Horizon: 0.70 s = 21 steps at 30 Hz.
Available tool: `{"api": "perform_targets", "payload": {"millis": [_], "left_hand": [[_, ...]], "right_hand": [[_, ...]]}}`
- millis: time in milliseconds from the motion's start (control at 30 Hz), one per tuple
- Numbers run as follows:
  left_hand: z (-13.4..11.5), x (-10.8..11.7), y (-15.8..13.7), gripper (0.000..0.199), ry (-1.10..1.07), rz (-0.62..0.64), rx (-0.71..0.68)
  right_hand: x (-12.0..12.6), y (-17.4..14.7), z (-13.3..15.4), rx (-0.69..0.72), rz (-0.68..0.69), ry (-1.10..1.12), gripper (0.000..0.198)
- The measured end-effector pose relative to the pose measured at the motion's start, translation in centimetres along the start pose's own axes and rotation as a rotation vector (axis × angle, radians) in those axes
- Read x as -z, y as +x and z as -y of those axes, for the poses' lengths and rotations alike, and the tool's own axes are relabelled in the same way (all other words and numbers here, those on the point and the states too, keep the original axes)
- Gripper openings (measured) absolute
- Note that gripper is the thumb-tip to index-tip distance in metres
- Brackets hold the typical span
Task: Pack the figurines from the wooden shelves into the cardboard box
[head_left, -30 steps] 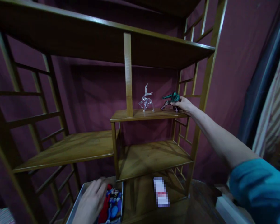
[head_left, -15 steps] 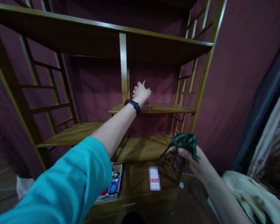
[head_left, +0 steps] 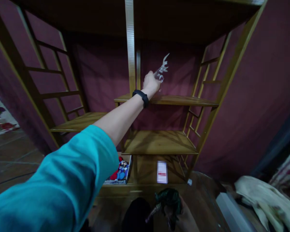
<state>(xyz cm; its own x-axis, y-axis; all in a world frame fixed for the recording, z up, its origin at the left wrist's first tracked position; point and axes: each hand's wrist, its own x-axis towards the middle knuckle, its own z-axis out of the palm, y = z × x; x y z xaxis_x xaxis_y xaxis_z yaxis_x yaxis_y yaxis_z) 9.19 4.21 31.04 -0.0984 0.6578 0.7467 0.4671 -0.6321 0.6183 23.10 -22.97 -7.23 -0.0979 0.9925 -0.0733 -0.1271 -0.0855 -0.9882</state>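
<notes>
My left hand [head_left: 151,83] reaches out above the middle right shelf board [head_left: 186,100], its fingers closed around a clear glass deer figurine [head_left: 163,67]. Pale branching antlers stick up past the hand; most of the body is hidden behind it. Low in front of the shelving unit, my right hand [head_left: 183,211] grips a shiny dark green animal figurine [head_left: 169,199] with a brownish leg or snout pointing left. The exact kind of animal is unclear in the dim light.
A wooden upright [head_left: 130,48] divides the shelving. Lower down are a colourful cartoon-printed box [head_left: 119,172] and a blurred white card [head_left: 162,172]. Pale cloth [head_left: 261,193] and a whitish box [head_left: 234,209] lie at right. Dark wall surrounds the unit.
My left hand has the glass deer tilted up and to the right, with more of its antlers showing. My right hand has lowered the green figurine. The view has tipped downward.
</notes>
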Motion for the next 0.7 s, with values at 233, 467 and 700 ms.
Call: {"api": "perform_targets", "payload": {"millis": [233,467,700], "left_hand": [[-5.2,11.1,-13.6,0.025,-0.325,0.263,0.043],[12.8,22.1,-31.2,0.036,-0.488,0.14,0.911],[33.1,23.9,-37.9,0.017,-0.037,-0.18,1.225]], "right_hand": [[-5.2,2.3,-2.4,-0.062,0.066,0.06,0.048],[-14.3,6.0,-3.6,-0.068,0.175,0.027,0.043],[-22.9,16.1,-9.7,-0.156,0.082,-0.096,0.042]]}}
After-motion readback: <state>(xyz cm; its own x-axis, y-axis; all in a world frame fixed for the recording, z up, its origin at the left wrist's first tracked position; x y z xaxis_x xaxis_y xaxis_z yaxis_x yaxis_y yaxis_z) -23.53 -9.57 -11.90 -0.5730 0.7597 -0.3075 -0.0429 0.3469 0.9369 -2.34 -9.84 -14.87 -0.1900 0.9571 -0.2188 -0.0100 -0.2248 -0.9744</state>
